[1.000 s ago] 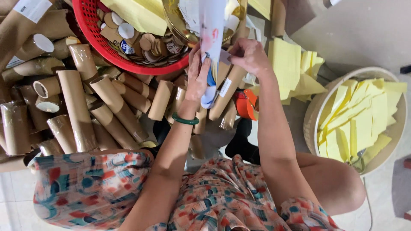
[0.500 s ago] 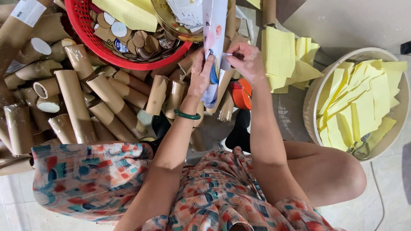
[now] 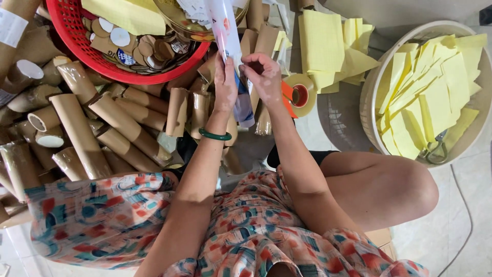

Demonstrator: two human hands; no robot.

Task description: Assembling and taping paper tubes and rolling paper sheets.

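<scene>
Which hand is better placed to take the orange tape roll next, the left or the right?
Probably the right hand: it is beside the orange tape roll, which lies just to its right. The left hand is on the far side of the printed white tube.

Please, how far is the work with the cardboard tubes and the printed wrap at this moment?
Done: I see no finished wrapped tubes for certain. In hand: the left hand and right hand both hold a white printed tube upright, fingers at its seam. Left: many bare cardboard tubes lie piled on the floor, round discs fill the red basket, and yellow sheets wait in the pale basin. Much seems to remain.
</scene>
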